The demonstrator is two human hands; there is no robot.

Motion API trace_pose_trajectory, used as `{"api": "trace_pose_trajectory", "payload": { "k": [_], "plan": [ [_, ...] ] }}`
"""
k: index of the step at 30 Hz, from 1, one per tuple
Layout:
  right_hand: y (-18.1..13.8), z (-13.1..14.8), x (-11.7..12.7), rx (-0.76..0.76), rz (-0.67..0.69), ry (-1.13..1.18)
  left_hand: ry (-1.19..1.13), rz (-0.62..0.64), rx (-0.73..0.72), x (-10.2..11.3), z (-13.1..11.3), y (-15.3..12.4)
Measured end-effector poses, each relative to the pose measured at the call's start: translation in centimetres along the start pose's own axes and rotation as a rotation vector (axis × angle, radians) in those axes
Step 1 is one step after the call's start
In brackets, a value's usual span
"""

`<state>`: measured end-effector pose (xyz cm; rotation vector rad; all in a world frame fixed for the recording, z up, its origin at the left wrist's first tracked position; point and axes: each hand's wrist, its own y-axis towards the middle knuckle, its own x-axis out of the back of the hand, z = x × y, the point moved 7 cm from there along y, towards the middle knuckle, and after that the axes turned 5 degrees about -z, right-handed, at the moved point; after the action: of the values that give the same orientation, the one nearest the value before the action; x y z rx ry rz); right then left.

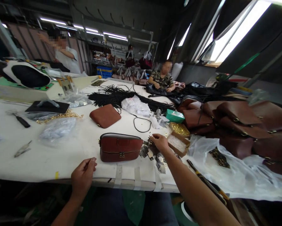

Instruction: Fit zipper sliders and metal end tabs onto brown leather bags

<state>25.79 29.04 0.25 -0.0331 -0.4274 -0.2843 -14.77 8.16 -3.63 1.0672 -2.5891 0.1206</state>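
A reddish-brown leather handbag (121, 149) stands upright on the white table, its front zipper with two metal pulls facing me. My left hand (84, 174) is beside its left end at the table's front edge, apart from it. The left fingers are curled with thumb and forefinger pressed together; anything between them is hidden. To the bag's right, my right hand (160, 142) reaches over a pile of small metal tags and fittings (150, 153). Its fingertips are closed together at the pile's far side, among small dark pieces; what they pinch is too small to name.
A brown leather pouch (105, 116) lies behind the bag. Boxes of gold fittings (179, 129) and clear pieces (177, 143) stand right. Brown bags (240, 122) are heaped far right. Black straps (117, 95), pliers-like tools (23, 150) and plastic bags lie around. Two people work beyond.
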Motion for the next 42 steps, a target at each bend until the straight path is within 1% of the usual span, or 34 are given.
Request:
{"api": "trace_pose_trajectory", "payload": {
  "k": [2, 4, 6, 8, 9, 11, 13, 16, 18, 20, 23, 25, 27, 29, 31, 34, 36, 38, 40, 42],
  "plan": [
    [-0.5, -0.5, 0.9, -0.029, -0.019, 0.099, -0.005, 0.039, -0.01, 0.0, 0.4, -2.7],
    [-2.2, -0.6, 2.0, -0.046, -0.016, 0.215, -0.026, 0.143, -0.056, -1.1, 0.0, -5.4],
    [-5.0, -0.3, 2.9, -0.049, 0.009, 0.32, -0.086, 0.299, -0.136, -3.2, -1.6, -8.0],
    [-8.7, 0.2, 3.2, -0.054, 0.053, 0.441, -0.187, 0.457, -0.203, -5.5, -4.1, -10.3],
    [-10.7, 0.5, 3.1, -0.064, 0.084, 0.522, -0.245, 0.518, -0.204, -6.5, -5.3, -11.3],
    [-14.5, 1.1, 2.9, -0.101, 0.145, 0.705, -0.348, 0.62, -0.145, -8.4, -7.4, -12.9],
    [-17.7, 1.6, 2.8, -0.129, 0.179, 0.845, -0.434, 0.709, -0.057, -9.8, -9.0, -14.4],
    [-20.8, 2.0, 3.4, -0.089, 0.189, 0.867, -0.474, 0.8, 0.062, -10.7, -9.9, -16.3],
    [-22.1, 2.3, 3.8, -0.039, 0.202, 0.822, -0.468, 0.806, 0.093, -10.5, -10.1, -17.1],
    [-22.9, 2.6, 4.1, -0.008, 0.232, 0.777, -0.468, 0.77, 0.091, -9.9, -10.0, -17.4],
    [-23.9, 3.6, 4.0, 0.045, 0.353, 0.736, -0.473, 0.694, 0.075, -8.8, -10.0, -17.2],
    [-24.2, 4.3, 3.9, 0.121, 0.41, 0.692, -0.476, 0.662, 0.068, -8.3, -10.1, -17.0],
    [-24.2, 4.7, 4.2, 0.202, 0.392, 0.64, -0.485, 0.667, 0.078, -8.0, -10.3, -17.0],
    [-23.9, 4.6, 4.5, 0.24, 0.351, 0.598, -0.511, 0.698, 0.106, -7.9, -10.4, -17.3],
    [-23.6, 4.3, 4.7, 0.228, 0.347, 0.59, -0.558, 0.738, 0.155, -7.9, -10.6, -17.6],
    [-23.2, 4.0, 4.9, 0.185, 0.373, 0.61, -0.643, 0.805, 0.274, -8.1, -10.8, -18.1],
    [-23.0, 3.9, 5.0, 0.143, 0.393, 0.636, -0.681, 0.867, 0.354, -8.5, -10.9, -18.6],
    [-22.8, 3.7, 5.0, 0.078, 0.394, 0.678, -0.682, 0.93, 0.391, -8.9, -11.0, -19.0],
    [-22.6, 3.5, 5.1, 0.012, 0.377, 0.71, -0.628, 0.951, 0.357, -9.1, -11.0, -19.0],
    [-22.4, 3.5, 5.2, -0.006, 0.362, 0.706, -0.537, 0.89, 0.245, -9.1, -10.8, -18.3]
  ]
}}
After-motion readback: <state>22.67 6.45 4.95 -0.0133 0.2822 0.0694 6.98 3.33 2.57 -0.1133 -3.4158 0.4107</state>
